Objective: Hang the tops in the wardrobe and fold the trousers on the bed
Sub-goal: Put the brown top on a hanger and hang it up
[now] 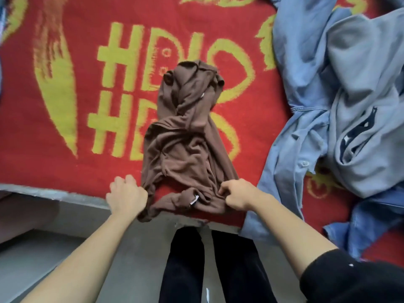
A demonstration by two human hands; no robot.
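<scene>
Brown trousers (185, 136) lie crumpled and twisted on the red bed cover (87, 167), with the waistband at the near edge and a small white label showing. My left hand (125, 194) grips the waistband's left corner. My right hand (236, 194) pinches its right side. The legs run away from me and are bunched together at the far end.
A pile of light blue tops (328, 95) covers the right side of the bed and hangs over its near edge. The cover bears yellow letters and shapes. Below the bed edge are a grey floor (131, 248) and my dark trouser legs.
</scene>
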